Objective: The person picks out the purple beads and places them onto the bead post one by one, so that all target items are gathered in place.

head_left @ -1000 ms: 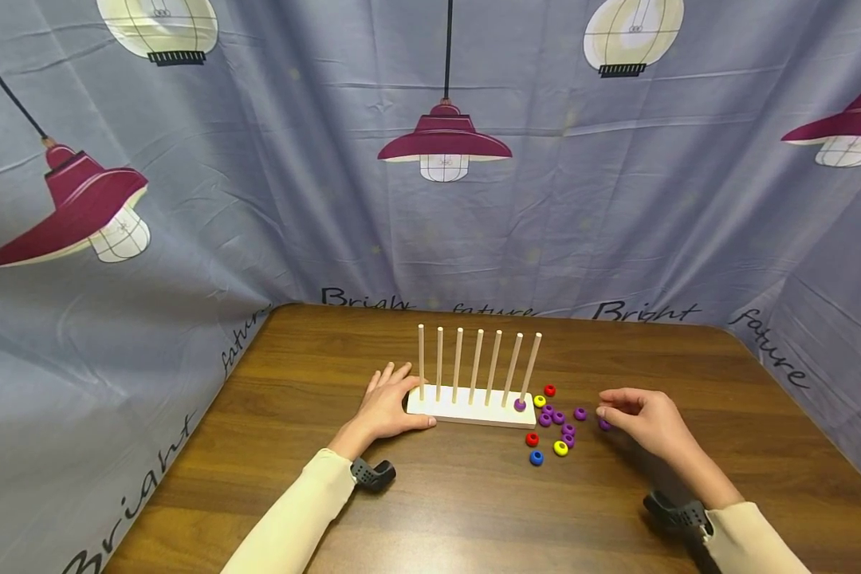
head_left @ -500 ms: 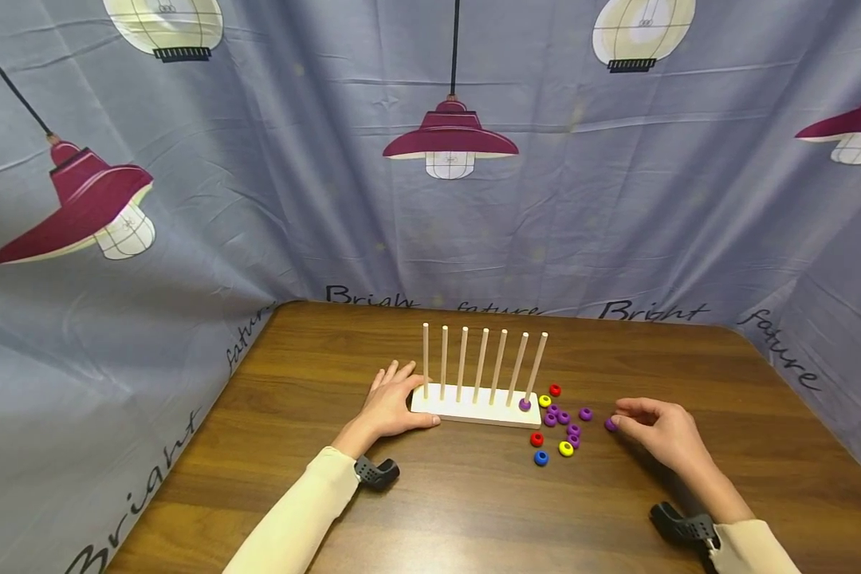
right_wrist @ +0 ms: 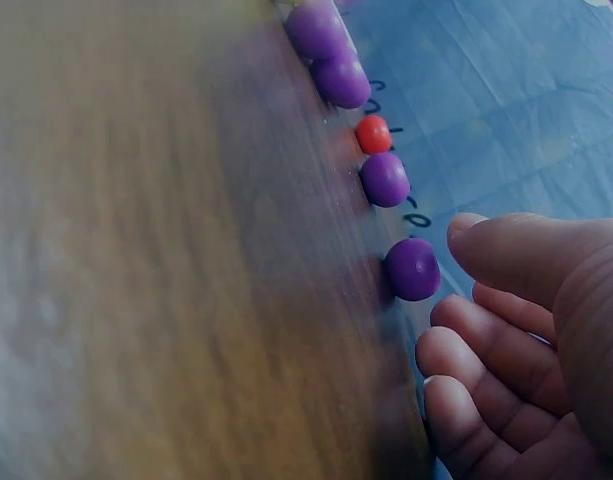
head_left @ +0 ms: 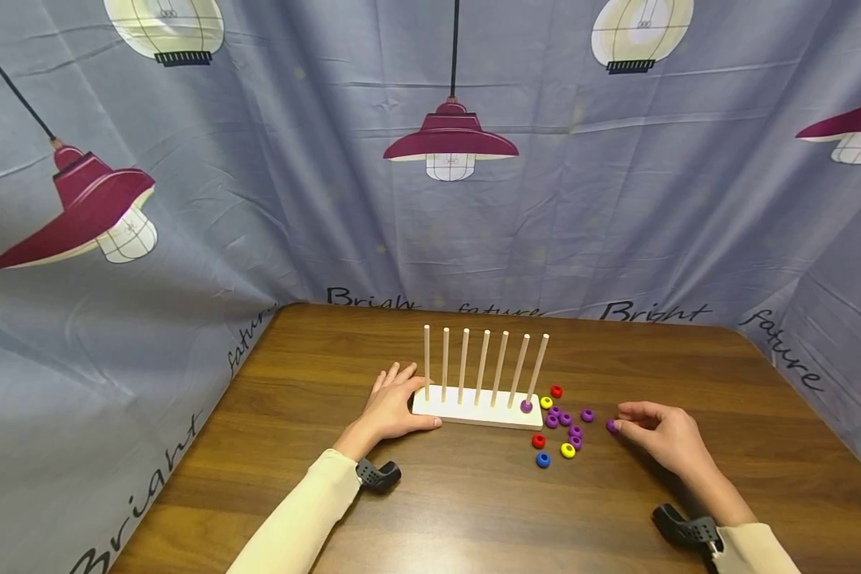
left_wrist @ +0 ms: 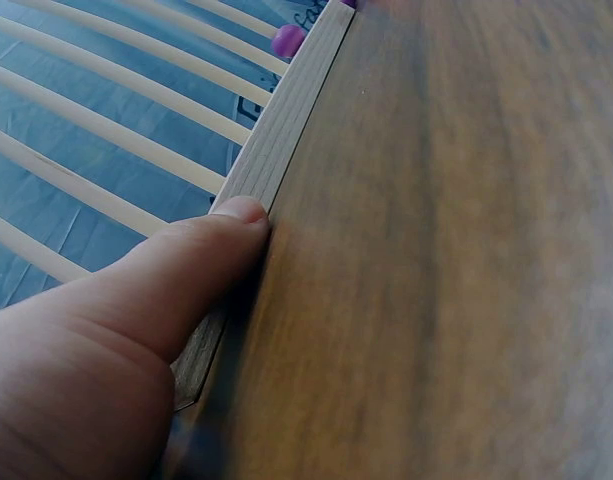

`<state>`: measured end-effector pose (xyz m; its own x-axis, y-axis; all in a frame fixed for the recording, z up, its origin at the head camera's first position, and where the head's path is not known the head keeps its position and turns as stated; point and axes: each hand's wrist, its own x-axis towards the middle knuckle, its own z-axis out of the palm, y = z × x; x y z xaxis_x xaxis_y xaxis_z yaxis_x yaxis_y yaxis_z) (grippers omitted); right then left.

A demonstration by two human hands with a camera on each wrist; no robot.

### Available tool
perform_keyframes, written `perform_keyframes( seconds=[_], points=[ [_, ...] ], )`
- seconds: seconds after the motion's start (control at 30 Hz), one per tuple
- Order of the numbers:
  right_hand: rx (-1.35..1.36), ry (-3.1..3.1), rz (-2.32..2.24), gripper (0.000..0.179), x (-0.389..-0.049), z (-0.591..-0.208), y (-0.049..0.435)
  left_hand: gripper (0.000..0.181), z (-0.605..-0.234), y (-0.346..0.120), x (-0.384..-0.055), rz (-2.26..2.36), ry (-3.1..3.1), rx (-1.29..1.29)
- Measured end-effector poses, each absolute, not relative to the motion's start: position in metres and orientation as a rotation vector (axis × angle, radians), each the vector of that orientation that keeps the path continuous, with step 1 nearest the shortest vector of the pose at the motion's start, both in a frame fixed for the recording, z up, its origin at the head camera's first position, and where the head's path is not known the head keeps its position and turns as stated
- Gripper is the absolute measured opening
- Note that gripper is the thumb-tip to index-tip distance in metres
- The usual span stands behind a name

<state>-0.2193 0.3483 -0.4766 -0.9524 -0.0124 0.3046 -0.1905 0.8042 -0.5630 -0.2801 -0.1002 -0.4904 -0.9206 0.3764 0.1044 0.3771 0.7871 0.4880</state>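
Right hand (head_left: 666, 438) has edged toward 4 o'clock, fingers slightly parted by the purple bead (head_left: 612, 426), unlifted at the peg rack's (head_left: 466, 411) 3 o'clock; left hand (head_left: 387, 411) grips rack's 9 o'clock end.

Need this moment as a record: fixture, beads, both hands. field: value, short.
fixture: pale rectangular wooden pegboard with seven slim wooden pegs
threaded: one round purple bead low on the rightmost peg; other six bare
loose: several round purple beads, two round red beads, two round yellow beads, one round blue bead
surface: brown wood-grain table
left_hand: left hand grips the pegboard's left end
right_hand: right hand beside rightmost loose purple bead, not gripping; contact unclear
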Motion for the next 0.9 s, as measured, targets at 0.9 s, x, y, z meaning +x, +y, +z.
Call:
perform_keyframes(
  seconds=[0.9],
  points=[
    [0.273,-2.631,0.828,0.023,-0.221,-0.49,0.345,0.073,-0.49,-0.099,-0.28,-0.818,-2.97,-0.616]
  ],
)
